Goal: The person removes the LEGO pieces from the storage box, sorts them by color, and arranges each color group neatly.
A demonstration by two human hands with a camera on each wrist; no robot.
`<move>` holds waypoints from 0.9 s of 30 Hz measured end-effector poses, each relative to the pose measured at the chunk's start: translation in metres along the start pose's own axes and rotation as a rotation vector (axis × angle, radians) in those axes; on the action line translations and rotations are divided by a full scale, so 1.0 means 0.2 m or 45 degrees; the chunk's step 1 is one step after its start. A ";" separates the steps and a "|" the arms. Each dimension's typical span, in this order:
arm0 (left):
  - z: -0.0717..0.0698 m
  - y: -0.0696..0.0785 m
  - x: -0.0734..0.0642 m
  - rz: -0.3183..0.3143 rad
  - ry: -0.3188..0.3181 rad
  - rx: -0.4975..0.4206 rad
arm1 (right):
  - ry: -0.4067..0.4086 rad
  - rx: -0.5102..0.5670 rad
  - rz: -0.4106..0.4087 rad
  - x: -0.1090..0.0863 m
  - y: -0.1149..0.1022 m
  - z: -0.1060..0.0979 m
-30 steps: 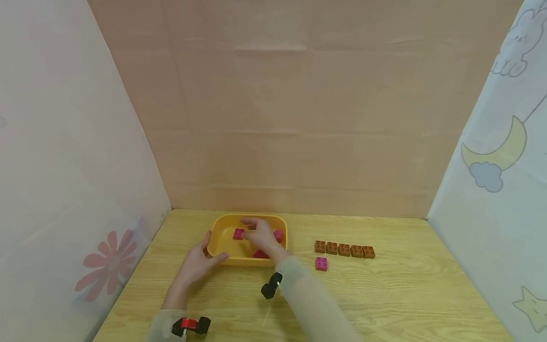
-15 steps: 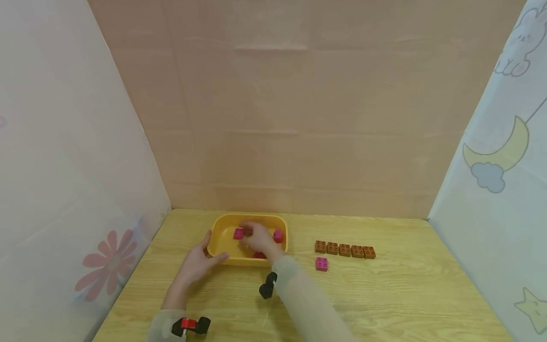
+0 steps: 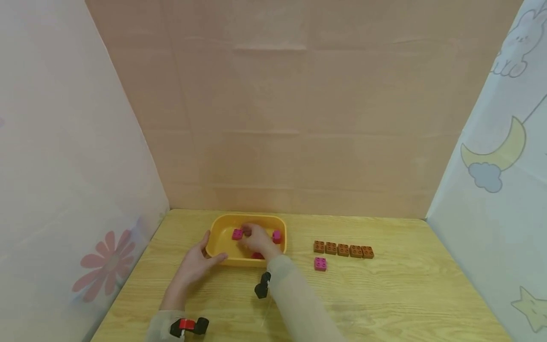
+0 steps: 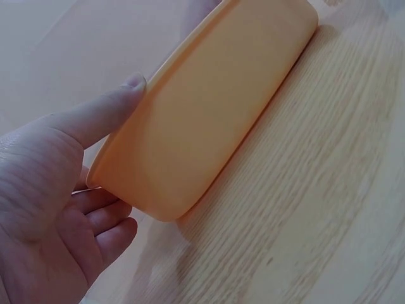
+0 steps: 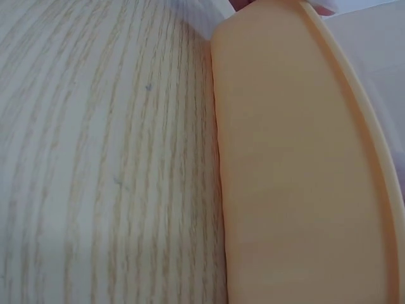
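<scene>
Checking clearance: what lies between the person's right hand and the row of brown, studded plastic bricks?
In the head view, from right hand to brown row: a pink studded plastic brick, the oblong yellow plastic tray's right rim, then bare wooden tabletop.

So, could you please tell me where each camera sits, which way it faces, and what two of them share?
Head: worn on the head, facing forward and down at the table, tray and bricks; left hand, right hand and sleeves show.
Left wrist: on that wrist, facing past the left hand to the tray's outer wall.
Right wrist: on that wrist, facing along the tray's outer wall; only slivers of a hand show at the top, probably the left.
Shared: both wrist views show the tray's outer wall and the table.
</scene>
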State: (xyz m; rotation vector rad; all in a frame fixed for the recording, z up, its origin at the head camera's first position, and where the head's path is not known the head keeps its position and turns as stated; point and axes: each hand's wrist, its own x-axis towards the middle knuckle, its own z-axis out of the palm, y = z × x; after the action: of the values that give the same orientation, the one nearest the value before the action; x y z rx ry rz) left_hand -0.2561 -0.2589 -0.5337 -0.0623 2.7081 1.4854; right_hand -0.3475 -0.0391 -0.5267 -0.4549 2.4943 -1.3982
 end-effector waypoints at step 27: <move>0.00 -0.02 0.02 0.018 0.001 -0.003 | 0.037 -0.013 0.011 0.01 0.01 0.02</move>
State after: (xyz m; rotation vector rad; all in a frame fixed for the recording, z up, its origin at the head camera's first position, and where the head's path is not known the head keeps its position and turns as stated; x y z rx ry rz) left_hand -0.2591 -0.2613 -0.5373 -0.0442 2.7128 1.4929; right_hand -0.3488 -0.0429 -0.5305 -0.4284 2.5246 -1.3987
